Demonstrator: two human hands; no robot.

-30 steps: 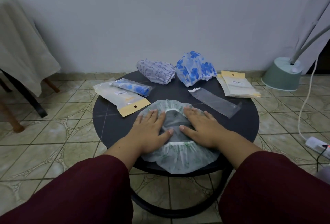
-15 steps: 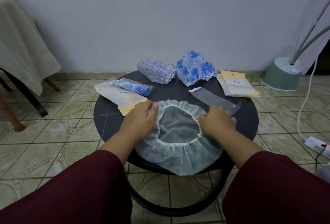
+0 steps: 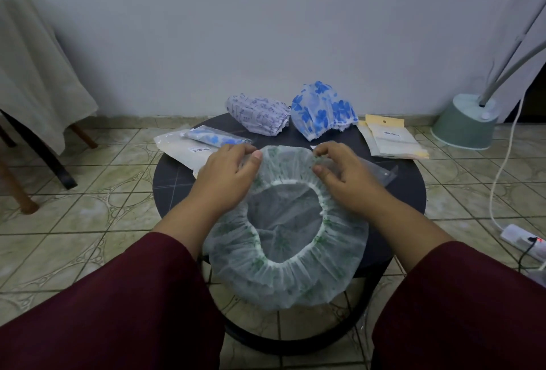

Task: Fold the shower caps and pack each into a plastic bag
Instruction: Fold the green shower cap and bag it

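A white shower cap with green leaf print [image 3: 283, 278] lies spread open on the round dark table [image 3: 404, 189], its near part hanging over the front edge. My left hand [image 3: 227, 174] pinches the cap's far rim on the left, and my right hand [image 3: 342, 174] pinches the far rim on the right. An empty clear plastic bag [image 3: 381, 171] lies partly under my right hand. Two more caps sit at the back: a pale lilac one [image 3: 257, 117] and a blue-flowered one [image 3: 322, 111]. A packed blue cap in a bag [image 3: 215, 137] rests at the left.
A stack of bags with yellow headers [image 3: 390, 139] lies at the table's right back, another flat bag [image 3: 183, 149] at the left. A green lamp base [image 3: 464, 123] and a power strip with cord [image 3: 523, 236] are on the tiled floor right. A draped table [image 3: 35, 80] stands left.
Both hands left the cap's middle, where they pressed flat, and moved outward then up to the far rim, which they now pinch. The cap has spread wider and slid toward me.
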